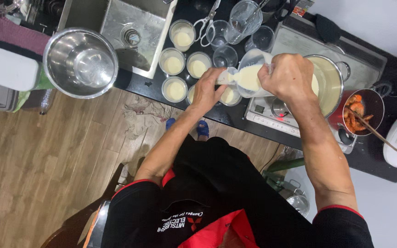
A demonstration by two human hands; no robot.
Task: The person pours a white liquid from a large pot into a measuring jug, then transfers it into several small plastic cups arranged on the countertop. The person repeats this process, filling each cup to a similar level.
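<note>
- A person at a dark kitchen counter (pixel 235 120) tips a clear plastic measuring jug (pixel 250 73), part full of pale yellow liquid, towards a small glass cup (pixel 229 95) just beside the counter's near edge.
- The right hand (pixel 286 76) is wrapped closed around the jug's handle side; the left hand (pixel 207 89) has its fingers curled about the cup under the spout, steadying it.
- The jug looks light and fairly stiff, though the liquid would likely shift its weight as it tilts; the handle seems the sound place to hold, since the smooth wall may be slick if wet.
- The cups look breakable and easily tipped, best held low around the side.
- Four filled cups (pixel 175 64) stand near, between the sink (pixel 129 32) and the pouring; empty glasses (pixel 225 56) sit behind them.
- A large steel pot (pixel 332 82) of the same pale liquid rests on a cooktop (pixel 267 112), right of the jug.
- A steel bowl (pixel 80 62) sits well apart to the left; a pan of cooked shrimp (pixel 361 110) stands to the right.
</note>
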